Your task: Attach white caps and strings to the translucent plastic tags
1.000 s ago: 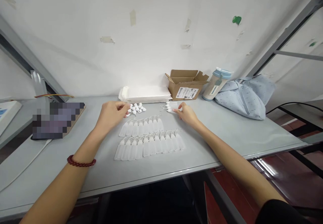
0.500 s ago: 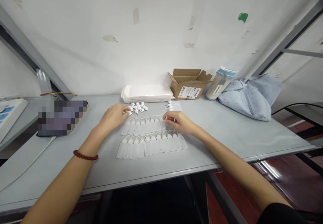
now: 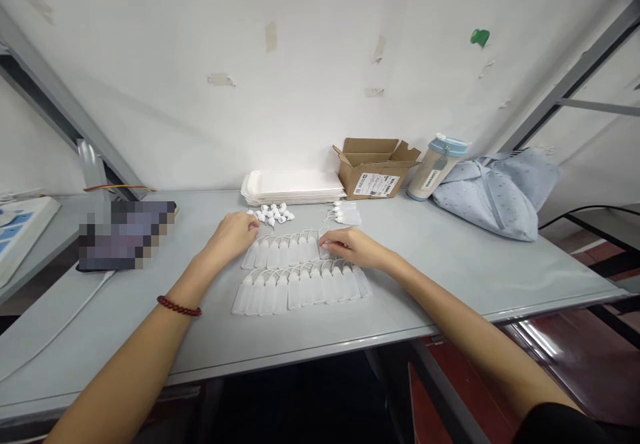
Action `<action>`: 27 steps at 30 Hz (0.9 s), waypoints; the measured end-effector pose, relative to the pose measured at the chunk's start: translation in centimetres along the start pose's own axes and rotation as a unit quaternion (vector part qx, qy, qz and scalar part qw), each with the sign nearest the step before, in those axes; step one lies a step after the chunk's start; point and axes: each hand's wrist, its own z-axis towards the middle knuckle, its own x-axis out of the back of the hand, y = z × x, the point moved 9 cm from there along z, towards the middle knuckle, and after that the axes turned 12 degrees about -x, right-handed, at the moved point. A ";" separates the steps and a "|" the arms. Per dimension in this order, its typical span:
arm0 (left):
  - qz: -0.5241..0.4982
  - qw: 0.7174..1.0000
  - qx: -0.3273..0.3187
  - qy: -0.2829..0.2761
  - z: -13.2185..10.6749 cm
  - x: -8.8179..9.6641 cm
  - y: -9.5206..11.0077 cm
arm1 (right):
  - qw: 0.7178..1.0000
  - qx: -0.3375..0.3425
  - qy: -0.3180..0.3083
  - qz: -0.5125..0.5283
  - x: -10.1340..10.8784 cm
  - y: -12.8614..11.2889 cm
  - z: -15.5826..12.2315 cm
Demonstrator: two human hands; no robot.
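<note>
Two rows of small translucent squeeze bottles lie side by side on the grey table: a far row (image 3: 283, 252) and a near row (image 3: 300, 289). My left hand (image 3: 231, 235) rests at the left end of the far row, fingers curled in a pinch; what it holds is too small to name. At the right end of that row my right hand (image 3: 350, 244) is closed on a small bottle (image 3: 324, 251) it sets down there. A heap of small white caps (image 3: 271, 214) lies just beyond my left hand. A few more bottles (image 3: 344, 215) lie beyond my right hand.
A stack of white flat bags (image 3: 293, 186) lies against the wall. An open cardboard box (image 3: 374, 165), a blue-lidded tumbler (image 3: 434, 166) and a pale blue cloth bag (image 3: 493, 191) stand to the right. A blurred-out object (image 3: 125, 234) sits at the left. The table's front edge (image 3: 320, 347) is near.
My right hand came back from the loose bottles at the rear to the right end of the far row with a bottle. My left hand moved from the cap heap down to the row's left end.
</note>
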 end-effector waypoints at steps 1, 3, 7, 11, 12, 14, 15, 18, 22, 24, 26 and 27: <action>-0.007 1.000 0.001 0.006 0.0 0.1 -0.1 | 1.000 0.004 0.000 -0.002 -0.1 0.0 0.0; -0.029 0.999 0.001 0.015 -0.1 0.2 -0.1 | 1.000 0.008 -0.003 -0.004 -0.2 0.1 0.0; -0.067 0.998 0.015 0.017 -0.2 0.5 -0.3 | 1.000 0.002 -0.009 -0.004 -0.4 0.5 0.2; -0.069 0.996 0.058 0.005 -0.3 0.5 -0.7 | 1.000 -0.004 -0.007 -0.004 -0.4 0.7 0.3; -0.067 0.996 0.061 0.002 -0.3 0.5 -0.7 | 1.000 -0.004 -0.007 -0.003 -0.4 0.7 0.3; -0.058 0.997 0.060 -0.006 -0.3 0.4 -0.7 | 1.000 -0.003 -0.005 -0.002 -0.4 0.8 0.4; -0.050 0.997 0.060 -0.011 -0.2 0.3 -0.8 | 1.000 -0.002 -0.002 -0.002 -0.4 0.8 0.4; -0.025 0.997 0.060 -0.029 -0.3 0.1 -0.9 | 1.000 -0.001 0.013 -0.003 -0.2 0.8 0.4; -0.001 0.998 0.048 -0.039 -0.2 -0.1 -0.9 | 0.998 -0.009 0.058 0.001 0.8 0.8 0.2; 0.004 0.999 0.040 -0.036 -0.3 -0.1 -0.9 | 0.997 -0.011 0.082 0.007 1.4 0.6 0.0; 0.002 0.999 0.034 -0.029 -0.3 0.0 -0.7 | 0.995 -0.014 0.101 0.016 1.8 0.4 -0.2; -0.002 0.999 0.035 -0.021 -0.3 0.2 -0.6 | 0.994 -0.016 0.109 0.023 2.0 0.3 -0.3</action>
